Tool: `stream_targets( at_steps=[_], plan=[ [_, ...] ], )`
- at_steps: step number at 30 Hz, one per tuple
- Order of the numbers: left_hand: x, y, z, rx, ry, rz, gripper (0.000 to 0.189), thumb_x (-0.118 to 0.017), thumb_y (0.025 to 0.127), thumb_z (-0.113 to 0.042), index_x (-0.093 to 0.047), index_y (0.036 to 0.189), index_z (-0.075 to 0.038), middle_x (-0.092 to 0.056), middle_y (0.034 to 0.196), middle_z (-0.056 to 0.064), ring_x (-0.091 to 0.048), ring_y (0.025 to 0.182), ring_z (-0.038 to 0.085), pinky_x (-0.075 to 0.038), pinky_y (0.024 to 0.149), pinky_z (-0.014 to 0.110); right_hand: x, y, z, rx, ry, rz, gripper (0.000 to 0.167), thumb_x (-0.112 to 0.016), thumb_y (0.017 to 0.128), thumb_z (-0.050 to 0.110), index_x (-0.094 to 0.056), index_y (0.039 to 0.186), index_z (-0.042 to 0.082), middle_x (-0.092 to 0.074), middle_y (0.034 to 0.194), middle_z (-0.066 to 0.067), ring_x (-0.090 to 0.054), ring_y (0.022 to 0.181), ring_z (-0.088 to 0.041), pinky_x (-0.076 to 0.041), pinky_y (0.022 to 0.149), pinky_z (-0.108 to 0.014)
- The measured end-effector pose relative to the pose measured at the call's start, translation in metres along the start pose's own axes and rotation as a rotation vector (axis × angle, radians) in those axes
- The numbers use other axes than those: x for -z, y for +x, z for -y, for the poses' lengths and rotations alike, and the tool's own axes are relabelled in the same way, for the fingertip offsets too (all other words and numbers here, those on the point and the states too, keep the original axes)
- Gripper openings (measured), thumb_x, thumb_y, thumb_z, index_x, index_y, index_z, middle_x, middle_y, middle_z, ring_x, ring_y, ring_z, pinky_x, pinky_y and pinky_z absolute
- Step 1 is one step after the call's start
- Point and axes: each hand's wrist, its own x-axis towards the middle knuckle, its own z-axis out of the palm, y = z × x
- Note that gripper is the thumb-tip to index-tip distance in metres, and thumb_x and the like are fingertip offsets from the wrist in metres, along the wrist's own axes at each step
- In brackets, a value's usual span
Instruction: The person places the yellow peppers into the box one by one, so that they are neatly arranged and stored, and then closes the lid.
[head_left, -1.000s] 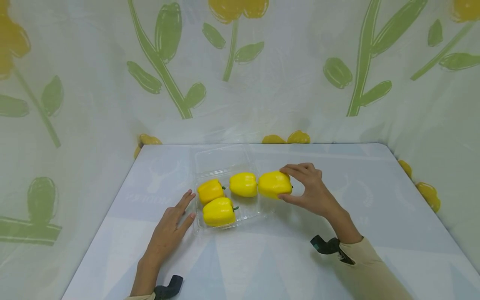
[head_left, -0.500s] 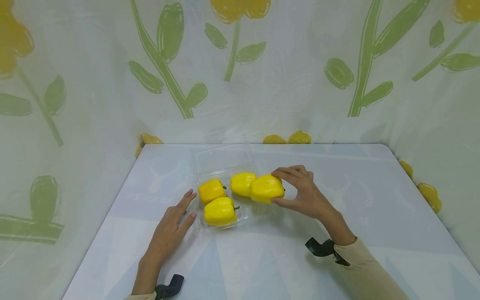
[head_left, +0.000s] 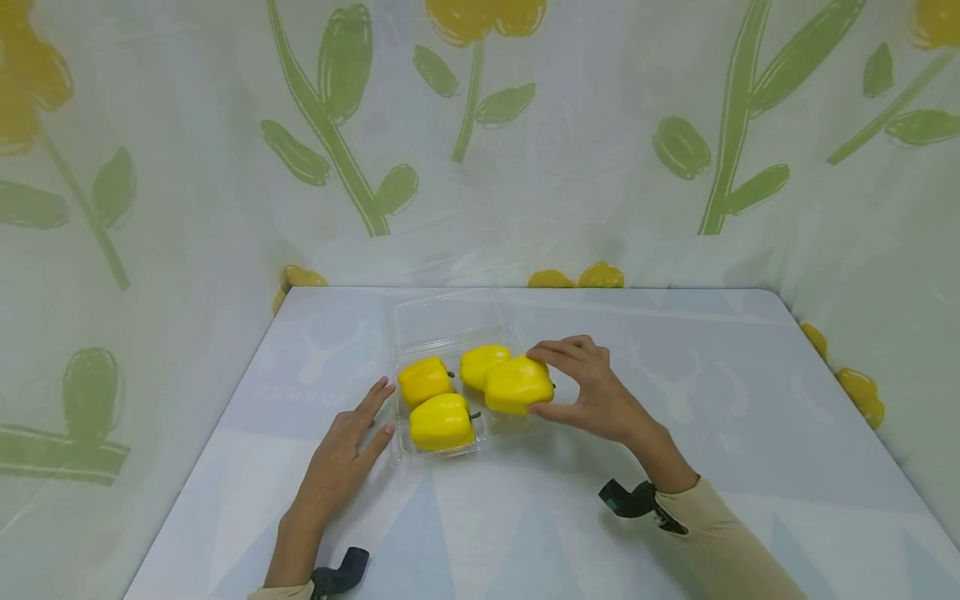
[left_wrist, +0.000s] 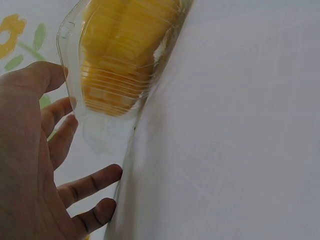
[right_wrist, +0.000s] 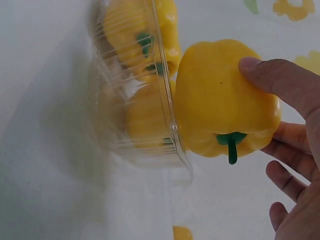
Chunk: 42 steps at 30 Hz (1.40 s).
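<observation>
A clear plastic clamshell box stands on the table with its lid folded back. Inside lie three yellow bell peppers: a front-left one, one behind it and a back-right one. My right hand pinches a fourth bell pepper between thumb and fingers, over the box's right front corner. In the right wrist view this held pepper shows its green stem, just above the rim. My left hand has its fingers spread, and its fingertips touch the box's left rim.
The box rests on a white and pale blue patterned table. Behind and beside it hang curtains printed with yellow flowers and green leaves. A black wrist camera sits on the right forearm, another on the left.
My right hand has carried the held bell pepper leftward and slightly toward me, from beside the box to over its front right part. My left hand stays at the box's left side.
</observation>
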Motion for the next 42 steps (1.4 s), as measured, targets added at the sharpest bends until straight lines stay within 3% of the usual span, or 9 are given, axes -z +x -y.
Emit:
stream_targets(
  at_steps=[13, 42],
  plan=[
    [0.000, 0.000, 0.001, -0.003, 0.007, -0.002, 0.058, -0.048, 0.104, -0.048, -0.029, 0.158, -0.037, -0.022, 0.163, -0.018, -0.045, 0.129, 0.028, -0.042, 0.100, 0.059, -0.012, 0.000, 0.000, 0.039, 0.005, 0.026, 0.066, -0.089, 0.076, 0.032, -0.063, 0.134, 0.016, -0.059, 0.136, 0.001, -0.043, 0.118, -0.019, -0.027, 0.091, -0.051],
    [0.001, 0.001, 0.000, -0.007, 0.024, -0.002, 0.057, -0.047, 0.104, -0.048, -0.030, 0.158, -0.036, -0.023, 0.163, -0.016, -0.046, 0.128, 0.027, -0.043, 0.099, 0.058, -0.028, 0.000, -0.009, 0.010, 0.011, 0.063, 0.066, -0.088, 0.076, 0.037, -0.063, 0.135, 0.018, -0.059, 0.138, 0.001, -0.044, 0.119, -0.019, -0.027, 0.091, -0.049]
  ],
)
